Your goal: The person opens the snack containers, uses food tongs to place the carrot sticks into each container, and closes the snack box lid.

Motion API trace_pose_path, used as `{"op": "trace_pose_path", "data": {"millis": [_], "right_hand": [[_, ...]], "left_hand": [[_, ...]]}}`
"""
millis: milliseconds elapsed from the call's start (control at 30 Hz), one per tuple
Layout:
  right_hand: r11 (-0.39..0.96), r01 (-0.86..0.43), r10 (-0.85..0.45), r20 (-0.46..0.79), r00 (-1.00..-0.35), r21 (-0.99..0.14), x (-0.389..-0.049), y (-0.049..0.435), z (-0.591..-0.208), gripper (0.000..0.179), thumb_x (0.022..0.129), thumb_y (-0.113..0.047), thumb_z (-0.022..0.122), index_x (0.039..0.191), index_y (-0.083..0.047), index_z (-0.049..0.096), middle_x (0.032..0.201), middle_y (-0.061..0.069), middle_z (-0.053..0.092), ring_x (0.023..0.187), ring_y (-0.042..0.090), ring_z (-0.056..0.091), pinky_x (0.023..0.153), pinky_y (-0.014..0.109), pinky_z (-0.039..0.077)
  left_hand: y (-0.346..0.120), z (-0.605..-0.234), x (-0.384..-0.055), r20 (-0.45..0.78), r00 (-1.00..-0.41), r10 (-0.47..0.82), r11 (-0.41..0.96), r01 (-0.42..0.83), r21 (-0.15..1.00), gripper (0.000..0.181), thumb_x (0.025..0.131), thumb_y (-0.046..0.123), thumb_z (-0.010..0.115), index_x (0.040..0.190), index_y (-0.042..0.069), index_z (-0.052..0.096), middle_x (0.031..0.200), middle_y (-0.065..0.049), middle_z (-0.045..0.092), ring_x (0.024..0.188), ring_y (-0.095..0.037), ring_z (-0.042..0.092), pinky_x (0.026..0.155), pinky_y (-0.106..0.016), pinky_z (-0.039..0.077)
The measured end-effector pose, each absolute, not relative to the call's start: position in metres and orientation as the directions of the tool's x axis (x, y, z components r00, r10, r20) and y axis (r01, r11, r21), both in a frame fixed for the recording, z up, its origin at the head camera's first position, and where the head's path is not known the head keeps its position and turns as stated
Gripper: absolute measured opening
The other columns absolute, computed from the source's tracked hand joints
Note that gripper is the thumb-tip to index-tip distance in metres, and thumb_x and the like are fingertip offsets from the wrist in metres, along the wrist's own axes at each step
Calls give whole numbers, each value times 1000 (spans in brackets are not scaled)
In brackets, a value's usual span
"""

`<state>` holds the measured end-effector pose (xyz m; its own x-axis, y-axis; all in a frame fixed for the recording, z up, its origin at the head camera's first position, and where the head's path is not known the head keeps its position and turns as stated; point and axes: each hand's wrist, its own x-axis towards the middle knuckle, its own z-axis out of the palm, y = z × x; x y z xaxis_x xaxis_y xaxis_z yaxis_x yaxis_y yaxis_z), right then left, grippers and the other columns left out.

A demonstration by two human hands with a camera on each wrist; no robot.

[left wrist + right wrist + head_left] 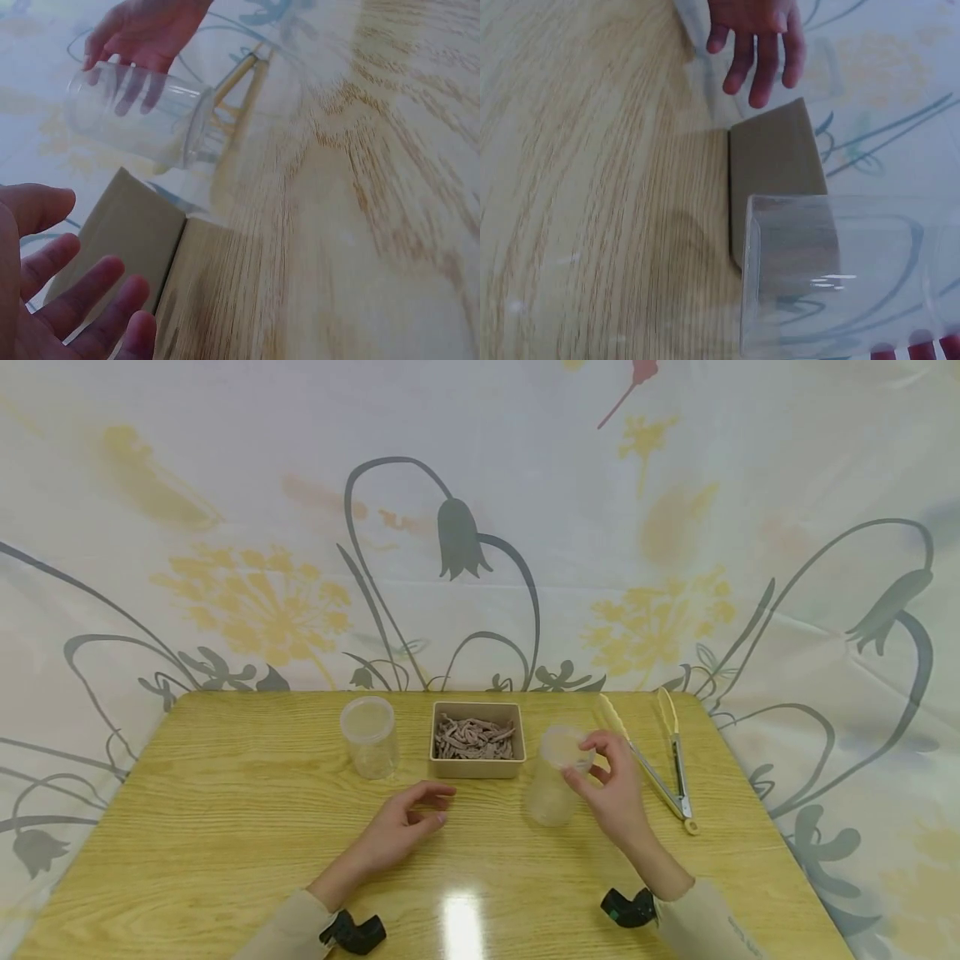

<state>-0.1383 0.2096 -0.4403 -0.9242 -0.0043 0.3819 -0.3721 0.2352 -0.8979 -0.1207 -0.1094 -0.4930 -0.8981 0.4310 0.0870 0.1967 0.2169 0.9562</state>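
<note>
My right hand is at the upper part of a clear plastic jar, thumb and fingers around its side near the top. In the left wrist view those fingers show through the wall of the jar. I cannot tell whether its base touches the table. My left hand hovers in front of a beige rectangular box, fingers loosely bent and holding nothing. Inside the box lie many greyish-brown strips, perhaps dried food.
Another clear jar stands left of the box. Tongs with yellowish tips lie spread at the right, beyond my right hand. A patterned cloth hangs along the back edge of the wooden table.
</note>
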Motion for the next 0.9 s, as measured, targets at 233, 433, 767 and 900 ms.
{"op": "trace_pose_path", "data": {"millis": [233, 433, 767, 900], "right_hand": [[55, -418, -66, 414, -908, -907, -127, 194, -443, 33, 79, 19, 66, 106, 13, 49, 117, 18, 44, 101, 25, 51, 77, 22, 54], [-63, -398, -144, 403, -904, -915, -117, 181, -447, 32, 82, 20, 64, 108, 15, 44, 120, 18, 43, 107, 25, 52, 77, 23, 56], [-177, -370, -192, 401, -896, -912, -106, 160, -452, 31, 84, 16, 62, 108, 13, 42, 122, 23, 43, 112, 27, 52, 74, 28, 58], [-237, -375, -187, 420, -888, -896, -103, 154, -455, 31, 83, 16, 62, 106, 16, 40, 123, 22, 43, 114, 26, 52, 79, 27, 56]], "left_hand": [[-103, -493, -119, 126, -866, 484, 158, 227, 961, 45, 95, 9, 68, 138, 3, 54, 137, -14, 58, 120, -33, 56, 95, -41, 50], [-96, -491, -116, 154, -839, 522, 127, 255, 959, 56, 92, 8, 71, 143, 2, 49, 141, -13, 55, 123, -35, 54, 95, -51, 48], [-90, -487, -110, 166, -803, 572, 101, 270, 958, 74, 86, 17, 79, 149, 8, 42, 144, -15, 51, 126, -32, 52, 100, -44, 46], [-90, -487, -108, 165, -815, 556, 129, 280, 951, 79, 83, 19, 82, 149, 8, 41, 142, -14, 53, 127, -31, 51, 103, -47, 44]]}}
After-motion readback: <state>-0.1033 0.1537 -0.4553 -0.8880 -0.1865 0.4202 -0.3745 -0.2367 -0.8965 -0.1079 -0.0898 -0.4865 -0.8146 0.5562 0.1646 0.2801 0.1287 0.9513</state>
